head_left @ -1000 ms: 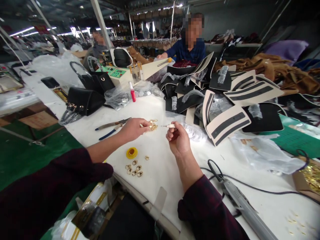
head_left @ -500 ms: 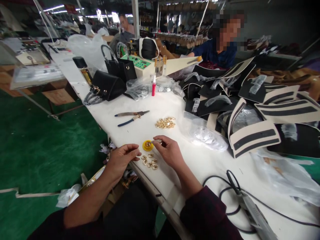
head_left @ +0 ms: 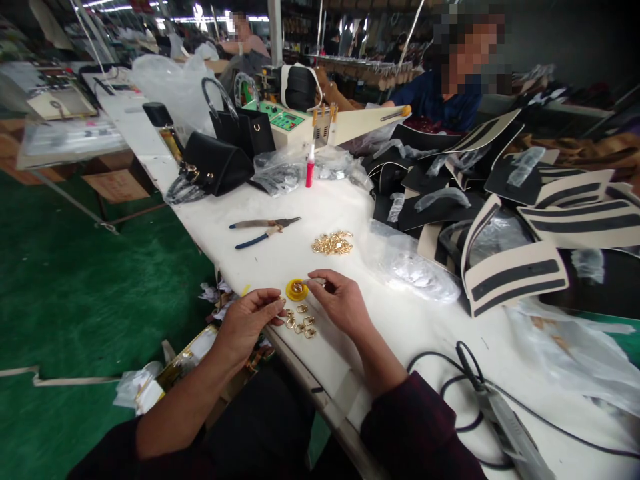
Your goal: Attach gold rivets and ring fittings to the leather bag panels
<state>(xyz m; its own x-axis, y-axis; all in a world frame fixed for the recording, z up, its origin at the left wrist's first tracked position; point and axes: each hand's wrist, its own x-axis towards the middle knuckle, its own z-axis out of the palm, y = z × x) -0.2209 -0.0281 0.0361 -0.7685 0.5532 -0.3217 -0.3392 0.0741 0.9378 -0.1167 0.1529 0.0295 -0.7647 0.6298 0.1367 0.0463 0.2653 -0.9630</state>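
My left hand (head_left: 255, 313) is closed in a pinch at the table's near edge, with a small gold metal fitting (head_left: 283, 301) showing at its fingertips. Thumb and forefinger of my right hand (head_left: 340, 300) are pressed together over the rim of a round yellow dish (head_left: 289, 293); what they hold is hidden. Inside the dish lie a few small shiny metal pieces (head_left: 298, 287). Several gold ring-shaped fittings (head_left: 301, 323) lie loose on the white tabletop between my hands. Farther back is a heap of small gold fittings (head_left: 333, 243).
Pliers (head_left: 267, 230) lie left of the heap. A red bottle (head_left: 310, 172) stands behind, near black handbags (head_left: 217, 163) and a machine with a green panel (head_left: 283, 120). Black and beige bag panels (head_left: 515, 280) pile up at right. A cabled grey tool (head_left: 513, 427) lies front right. Another person (head_left: 450, 100) sits opposite.
My left hand has shifted slightly right, and the gold fitting at its fingertips now shows more clearly. My right hand stays at the yellow dish. The camera view has moved a little.
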